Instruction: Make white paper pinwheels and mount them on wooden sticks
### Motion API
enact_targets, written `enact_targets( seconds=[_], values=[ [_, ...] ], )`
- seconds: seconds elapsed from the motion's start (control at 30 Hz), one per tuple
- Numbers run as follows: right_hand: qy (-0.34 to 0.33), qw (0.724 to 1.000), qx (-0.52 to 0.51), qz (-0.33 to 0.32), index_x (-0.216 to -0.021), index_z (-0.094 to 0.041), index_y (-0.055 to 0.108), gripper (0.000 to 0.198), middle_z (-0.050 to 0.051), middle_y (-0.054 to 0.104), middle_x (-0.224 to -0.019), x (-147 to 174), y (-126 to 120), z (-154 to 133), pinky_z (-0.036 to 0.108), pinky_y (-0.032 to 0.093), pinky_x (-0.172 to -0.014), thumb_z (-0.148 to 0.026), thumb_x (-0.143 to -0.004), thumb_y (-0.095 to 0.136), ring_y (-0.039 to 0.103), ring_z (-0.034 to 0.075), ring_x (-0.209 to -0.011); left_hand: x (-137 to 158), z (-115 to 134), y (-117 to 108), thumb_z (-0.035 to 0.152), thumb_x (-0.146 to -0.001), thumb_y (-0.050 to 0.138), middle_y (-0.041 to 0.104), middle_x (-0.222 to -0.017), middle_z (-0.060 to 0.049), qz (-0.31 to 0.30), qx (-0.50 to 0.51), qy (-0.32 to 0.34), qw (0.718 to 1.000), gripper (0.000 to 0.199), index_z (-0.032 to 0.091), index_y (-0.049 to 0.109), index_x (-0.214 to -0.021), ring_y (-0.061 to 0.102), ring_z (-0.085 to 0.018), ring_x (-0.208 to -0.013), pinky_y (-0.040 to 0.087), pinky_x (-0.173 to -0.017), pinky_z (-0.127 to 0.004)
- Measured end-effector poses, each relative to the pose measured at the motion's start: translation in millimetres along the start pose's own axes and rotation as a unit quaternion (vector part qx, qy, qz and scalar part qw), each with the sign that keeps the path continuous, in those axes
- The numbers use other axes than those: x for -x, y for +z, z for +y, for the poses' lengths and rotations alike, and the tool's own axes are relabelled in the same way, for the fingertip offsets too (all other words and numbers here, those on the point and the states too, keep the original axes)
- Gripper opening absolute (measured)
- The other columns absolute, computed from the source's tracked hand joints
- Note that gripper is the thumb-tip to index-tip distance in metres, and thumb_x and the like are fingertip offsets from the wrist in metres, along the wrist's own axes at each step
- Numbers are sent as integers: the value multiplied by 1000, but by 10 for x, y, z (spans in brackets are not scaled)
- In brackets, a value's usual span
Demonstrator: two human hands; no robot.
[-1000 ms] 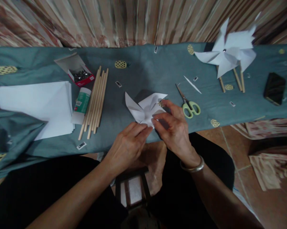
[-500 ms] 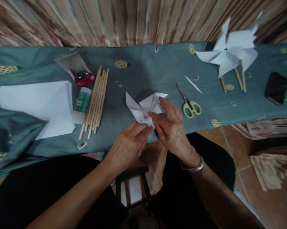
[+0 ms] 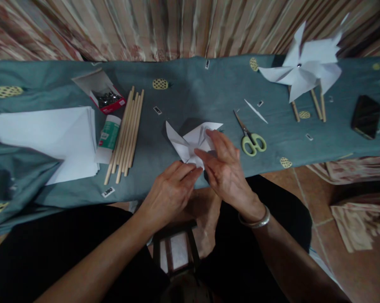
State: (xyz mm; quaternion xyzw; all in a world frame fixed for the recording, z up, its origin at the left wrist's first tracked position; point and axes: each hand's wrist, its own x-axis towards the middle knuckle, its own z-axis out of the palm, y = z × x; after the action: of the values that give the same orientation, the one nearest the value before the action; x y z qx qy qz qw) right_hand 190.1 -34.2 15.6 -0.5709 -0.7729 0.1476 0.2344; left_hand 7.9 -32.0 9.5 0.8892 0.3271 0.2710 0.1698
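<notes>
From my remote seat I look for writing first: small black-and-white patches (image 3: 108,192) dot the green cloth (image 3: 190,99), but their letters are too small for me to read surely; the glue stick (image 3: 110,131) wears a green label whose print I cannot make out; the red box (image 3: 113,107), open and holding shiny metal pins (image 3: 107,99), carries a pale mark I cannot read either.

The paper pinwheel (image 3: 193,138) sits in the middle of the cloth, close to the near table edge; my left hand (image 3: 171,187) pinches its near side between thumb and fingers; my right hand (image 3: 226,174) lies over its right part, fingers spread and the index tip at the centre, though I cannot tell whether it grips or merely presses.

Room to move is widest beyond the paper, toward the curtain (image 3: 177,29); on the left the wooden sticks (image 3: 126,134) lie bunched against the glue stick; on the right the scissors (image 3: 253,144) rest near the right hand, blades pointing away, with a white strip (image 3: 256,111) just past them.

The fingers hide the pinwheel's near and right portions; folded cloth (image 3: 19,176) covers a corner of the paper stack (image 3: 51,134); the other pinwheels (image 3: 303,78) overlap at far right, so I cannot count them surely; a dark phone (image 3: 365,117) lies beside them, its surface too dim to read.
</notes>
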Motion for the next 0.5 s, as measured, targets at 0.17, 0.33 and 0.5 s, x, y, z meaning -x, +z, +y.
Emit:
enact_targets(
  seconds=[0.17, 0.33, 0.5],
  values=[
    [-18, 1000, 20, 4, -126, -33, 58, 41, 1, 36, -155, 37, 51, -1, 59, 32, -111, -15, -91, 44, 19, 32, -149, 6, 1, 8, 10, -92, 49, 67, -103, -10, -3, 4, -11, 1000, 26, 12, 60, -116, 62, -20, -92, 59, -78, -36],
    [-60, 996, 71, 10, -124, -19, 58, 36, 15, 34, -155, 75, 98, 37, 58, 34, -108, -16, -93, 39, 15, 33, -150, 19, 4, -41, 12, -92, 52, 69, -106, -11, 8, 23, -19, 1000, 26, 11, 60, -117, 64, -20, -95, 58, -82, -35],
    [-65, 995, 68, 19, -127, -19, 56, 41, 13, 32, -157, 83, 155, 57, 57, 30, -110, -13, -91, 39, 13, 31, -150, 51, -102, -199, 23, -94, 53, 71, -102, -8, 49, 56, -87, 993, 23, 15, 65, -112, 67, -18, -94, 56, -84, -32]
  ],
)
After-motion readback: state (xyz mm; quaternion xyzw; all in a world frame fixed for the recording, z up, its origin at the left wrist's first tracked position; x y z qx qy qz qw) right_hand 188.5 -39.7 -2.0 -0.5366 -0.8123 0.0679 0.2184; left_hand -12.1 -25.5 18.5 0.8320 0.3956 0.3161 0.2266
